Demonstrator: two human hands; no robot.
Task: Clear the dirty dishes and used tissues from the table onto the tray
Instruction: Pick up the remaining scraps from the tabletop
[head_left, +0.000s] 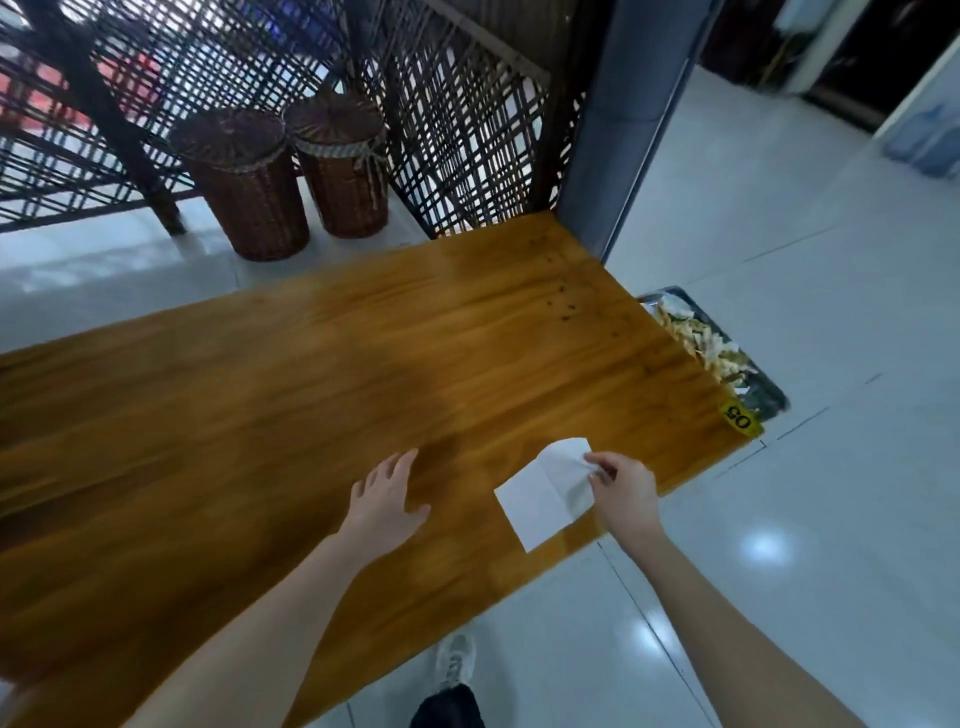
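Observation:
A white folded tissue (540, 496) lies near the front right of the wooden table (311, 389). My right hand (623, 491) pinches the tissue's right edge between thumb and fingertips. To the left of it, my left hand (387, 496) rests flat on the tabletop with fingers spread, holding nothing. A metal tray (769, 384) holding crumpled tissues and scraps sits below the table's right end, partly hidden by the tabletop.
A yellow "05" tag (737, 418) marks the table's right corner. Two wicker baskets (280, 182) stand on the floor behind the table, in front of a dark lattice screen (467, 130). White tiled floor (779, 519) extends to the right. My shoe (457, 662) shows below the table edge.

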